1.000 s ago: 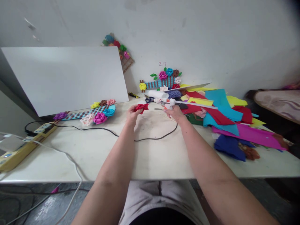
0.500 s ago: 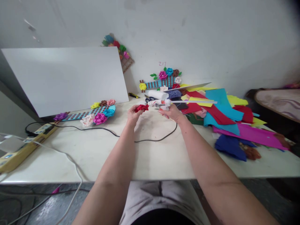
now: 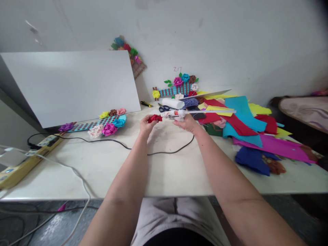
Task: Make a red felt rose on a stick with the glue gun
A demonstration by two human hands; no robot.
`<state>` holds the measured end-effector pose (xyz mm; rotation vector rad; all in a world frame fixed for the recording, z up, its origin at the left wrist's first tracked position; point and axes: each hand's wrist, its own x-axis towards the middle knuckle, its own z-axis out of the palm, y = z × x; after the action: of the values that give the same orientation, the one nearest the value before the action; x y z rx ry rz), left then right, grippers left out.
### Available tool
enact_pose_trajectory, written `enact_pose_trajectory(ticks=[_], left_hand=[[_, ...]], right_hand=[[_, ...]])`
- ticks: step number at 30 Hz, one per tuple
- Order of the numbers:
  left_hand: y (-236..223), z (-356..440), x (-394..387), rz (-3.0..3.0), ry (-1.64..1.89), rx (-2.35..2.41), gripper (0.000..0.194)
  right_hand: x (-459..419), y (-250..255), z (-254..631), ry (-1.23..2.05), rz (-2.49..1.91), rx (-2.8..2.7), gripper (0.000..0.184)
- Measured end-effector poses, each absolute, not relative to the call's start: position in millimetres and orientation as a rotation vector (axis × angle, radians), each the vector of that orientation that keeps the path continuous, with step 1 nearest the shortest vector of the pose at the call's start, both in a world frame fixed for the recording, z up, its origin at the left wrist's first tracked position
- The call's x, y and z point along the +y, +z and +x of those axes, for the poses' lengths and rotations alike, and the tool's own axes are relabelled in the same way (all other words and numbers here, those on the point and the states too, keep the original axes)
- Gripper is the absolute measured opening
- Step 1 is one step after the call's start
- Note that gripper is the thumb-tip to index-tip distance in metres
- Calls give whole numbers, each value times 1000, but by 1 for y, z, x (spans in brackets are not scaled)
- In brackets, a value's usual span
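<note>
Two bare hands work above the pale table [image 3: 176, 177], each occupied. Left hand [image 3: 146, 126]: fingers narrow, pinching a red paper flower [image 3: 155, 118] at its near left side. Right hand [image 3: 187, 123]: fingers curled around the handle of a white glue gun [image 3: 174, 114], which lies roughly level. Its nozzle points at the flower, right at the petals; contact between the two cannot be told. A long glue stick [image 3: 212, 111] extends from the back of the gun, past the right fingers and over the coloured paper [image 3: 238, 112].

Surroundings, by position from the fingers. Just beyond the gun: dark-handled scissors [image 3: 164, 109] and a white roll [image 3: 173, 103]. Beyond the left fingers: a yellow and black cutter [image 3: 146, 104]. Well left of the left fingers: a blue and brown woven panel [image 3: 94, 124] bearing several paper flowers, in front of a leaning white board [image 3: 69, 85]. Nearer the body than both hands: a black cord [image 3: 171, 153] curving across the table. Far left: a yellow power strip [image 3: 29, 160]. Right of the right fingers: the coloured paper, in an overlapping heap.
</note>
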<state>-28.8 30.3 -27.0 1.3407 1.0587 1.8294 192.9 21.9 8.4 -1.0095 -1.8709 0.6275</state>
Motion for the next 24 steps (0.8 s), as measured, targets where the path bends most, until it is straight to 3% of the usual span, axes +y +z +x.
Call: enact_pose_trajectory(ticks=[17, 24], left_hand=[[-24, -28, 24, 1407, 1790, 1150, 23], [-24, -27, 24, 1394, 1810, 1143, 22]], right_hand=[[24, 9, 191, 489, -1057, -1994, 36], [26, 8, 191, 434, -1084, -2021, 47]])
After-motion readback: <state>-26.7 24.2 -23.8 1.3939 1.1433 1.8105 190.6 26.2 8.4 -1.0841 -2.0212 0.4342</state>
